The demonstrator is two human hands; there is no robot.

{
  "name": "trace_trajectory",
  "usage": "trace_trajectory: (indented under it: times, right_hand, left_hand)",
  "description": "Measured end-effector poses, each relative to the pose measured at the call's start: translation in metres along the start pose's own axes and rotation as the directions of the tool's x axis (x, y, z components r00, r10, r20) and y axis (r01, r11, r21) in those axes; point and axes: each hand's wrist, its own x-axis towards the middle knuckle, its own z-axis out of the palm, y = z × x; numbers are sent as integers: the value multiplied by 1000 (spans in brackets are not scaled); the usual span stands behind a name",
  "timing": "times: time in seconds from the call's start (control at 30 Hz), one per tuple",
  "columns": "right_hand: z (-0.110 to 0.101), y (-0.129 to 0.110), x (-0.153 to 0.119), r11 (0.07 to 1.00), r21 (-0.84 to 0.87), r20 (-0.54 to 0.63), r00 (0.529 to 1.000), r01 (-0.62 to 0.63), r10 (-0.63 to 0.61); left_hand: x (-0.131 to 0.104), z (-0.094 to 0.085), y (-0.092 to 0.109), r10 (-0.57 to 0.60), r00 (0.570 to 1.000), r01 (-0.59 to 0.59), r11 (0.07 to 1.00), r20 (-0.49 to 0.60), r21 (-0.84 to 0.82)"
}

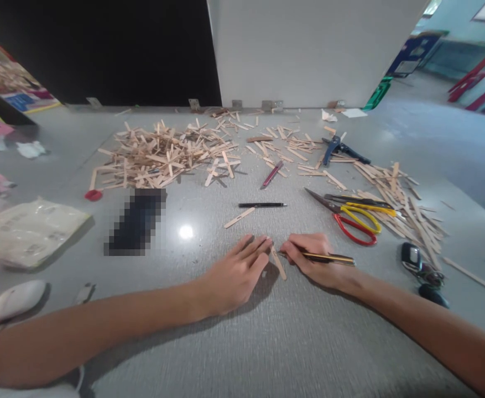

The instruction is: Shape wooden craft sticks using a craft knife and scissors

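My right hand [314, 260] is closed on a dark pencil with yellowish stripes [329, 258], its tip pointing left at a short wooden stick [279, 264]. The fingertips of my left hand [236, 272] press on the upper end of that stick and hold it against the table. Small dark marks show near the stick's upper part. Farther back lie another marked stick piece [239, 218] and a black pen [262, 205]. Behind them is a maroon cutter [272, 174].
Piles of wooden sticks [163, 152] cover the back. Red-and-yellow-handled scissors [356, 224], blue pliers [334, 149] and keys [412, 257] lie right. A blurred dark object [136, 222], a plastic bag [35, 229] and a white mouse [18, 299] are left.
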Motion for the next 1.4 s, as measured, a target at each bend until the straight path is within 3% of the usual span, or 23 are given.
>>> trace_trajectory:
  times: [0.33, 0.67, 1.1, 1.4]
  right_hand:
    - [1, -2, 1, 999, 21, 48, 998, -49, 48]
    - [5, 0, 1, 998, 19, 37, 997, -62, 62]
    - [2, -4, 3, 995, 24, 49, 994, -97, 96]
    - [1, -7, 4, 994, 48, 68, 993, -100, 97]
  left_hand:
    - [-1, 0, 13, 16, 1000, -12, 983, -23, 186]
    - [-1, 0, 13, -8, 999, 11, 997, -38, 79]
    - [-1, 2, 12, -13, 1000, 12, 992, 4, 122]
    - [2, 0, 13, 10, 999, -5, 988, -34, 156]
